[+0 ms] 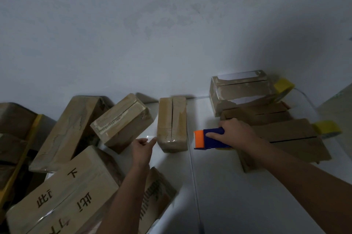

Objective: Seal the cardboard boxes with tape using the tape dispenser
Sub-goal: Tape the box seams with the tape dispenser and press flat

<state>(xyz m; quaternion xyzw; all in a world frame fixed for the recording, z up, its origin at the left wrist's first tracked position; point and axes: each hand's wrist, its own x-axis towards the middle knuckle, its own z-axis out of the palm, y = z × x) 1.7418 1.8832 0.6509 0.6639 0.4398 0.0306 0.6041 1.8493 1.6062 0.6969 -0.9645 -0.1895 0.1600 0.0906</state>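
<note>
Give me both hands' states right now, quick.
Left hand: holds nothing, forefinger stretched toward the middle cardboard box; other fingers curled.
Right hand: gripping the blue and orange tape dispenser.

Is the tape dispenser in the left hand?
No, the right hand grips the blue and orange tape dispenser, while the left hand only reaches a fingertip toward the small cardboard box.
</note>
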